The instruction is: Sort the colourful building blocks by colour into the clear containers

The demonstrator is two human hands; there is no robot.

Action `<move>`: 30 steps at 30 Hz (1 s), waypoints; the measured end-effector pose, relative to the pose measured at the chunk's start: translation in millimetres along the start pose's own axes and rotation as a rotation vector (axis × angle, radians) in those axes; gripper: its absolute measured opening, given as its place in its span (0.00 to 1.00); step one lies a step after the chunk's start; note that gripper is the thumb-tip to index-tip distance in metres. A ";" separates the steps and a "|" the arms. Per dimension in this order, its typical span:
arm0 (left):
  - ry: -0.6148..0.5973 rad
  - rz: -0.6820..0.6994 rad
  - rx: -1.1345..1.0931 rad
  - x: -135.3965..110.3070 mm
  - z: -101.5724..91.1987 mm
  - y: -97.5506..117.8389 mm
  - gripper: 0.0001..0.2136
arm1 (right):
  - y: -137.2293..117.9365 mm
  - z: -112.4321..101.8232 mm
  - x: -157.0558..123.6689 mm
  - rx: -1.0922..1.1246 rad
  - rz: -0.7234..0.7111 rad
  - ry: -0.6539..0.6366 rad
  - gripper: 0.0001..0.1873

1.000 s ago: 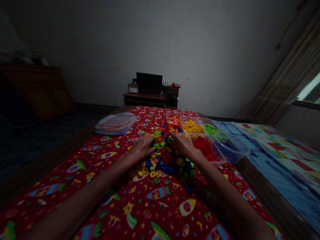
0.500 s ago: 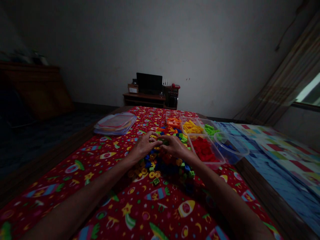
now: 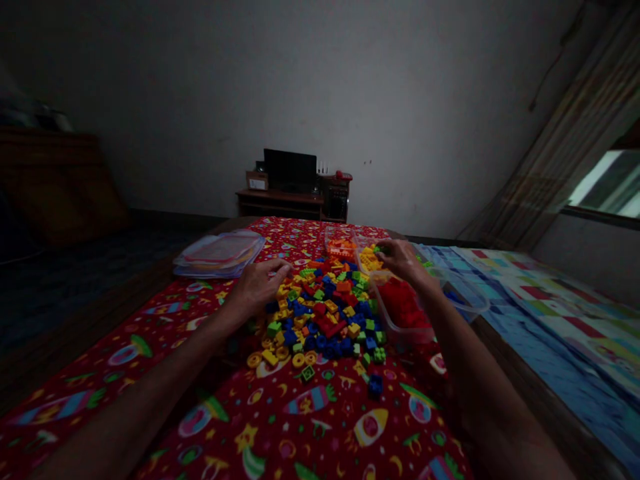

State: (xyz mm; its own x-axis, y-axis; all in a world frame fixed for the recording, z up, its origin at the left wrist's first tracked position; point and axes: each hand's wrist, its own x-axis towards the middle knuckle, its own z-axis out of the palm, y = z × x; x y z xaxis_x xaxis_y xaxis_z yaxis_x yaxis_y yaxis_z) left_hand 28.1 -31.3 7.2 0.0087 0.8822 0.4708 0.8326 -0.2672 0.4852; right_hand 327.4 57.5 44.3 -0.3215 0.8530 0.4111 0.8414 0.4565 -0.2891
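A heap of toy building bricks (image 3: 325, 313) in red, yellow, blue, green and orange is spread on the red patterned cloth. At its left edge is my left hand (image 3: 257, 287), with thumb and forefinger drawn together; anything between them is too small to make out. My right hand (image 3: 403, 260) hovers over the far boxes, its fingers pinched beside the yellow bricks (image 3: 369, 259). A speck of green shows at those fingertips, but I cannot tell whether it is held. Below the right wrist stands a clear box of red bricks (image 3: 403, 303).
A box of orange bricks (image 3: 342, 249) stands at the far side. A clear tub (image 3: 475, 301) with blue bricks and a partly hidden box of green bricks (image 3: 425, 259) are at the right. Stacked plastic lids (image 3: 220, 253) lie at the left. A lone blue brick (image 3: 375, 385) is nearer me.
My hands have parted. The right hand has moved right and away from me, from above the heap to the boxes. My left hand has drawn back leftward, uncovering the heap.
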 end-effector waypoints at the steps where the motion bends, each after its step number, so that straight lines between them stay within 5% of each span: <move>1: 0.007 -0.004 0.009 0.8 -0.3 -1.8 0.16 | 15.0 -5.8 7.7 -0.065 0.066 0.004 0.15; 6: -0.001 -0.005 0.036 1.6 3.8 -6.9 0.17 | 75.3 -23.3 33.7 -0.353 0.266 -0.042 0.14; 10: -0.023 0.005 0.062 2.2 4.8 -8.7 0.16 | 84.7 -28.5 39.4 -0.364 0.261 -0.037 0.18; 16: -0.084 -0.006 0.090 6.4 7.1 -22.9 0.16 | 20.7 -22.1 23.5 -0.141 0.043 0.002 0.18; 22: -0.155 0.020 0.163 9.1 4.9 -46.2 0.18 | -50.7 16.4 -12.8 0.190 -0.241 -0.175 0.16; 30: -0.273 0.050 0.103 8.3 7.6 -41.2 0.16 | -94.6 62.8 -38.2 -0.087 -0.381 -0.337 0.15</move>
State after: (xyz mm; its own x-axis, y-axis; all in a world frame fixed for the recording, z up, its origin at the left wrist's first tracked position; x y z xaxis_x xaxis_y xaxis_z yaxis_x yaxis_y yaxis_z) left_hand -1.9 -10.0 -14.6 0.1888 0.9443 0.2696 0.8792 -0.2849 0.3820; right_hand 232.8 -2.4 1.7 -0.7222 0.6710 0.1678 0.6659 0.7401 -0.0937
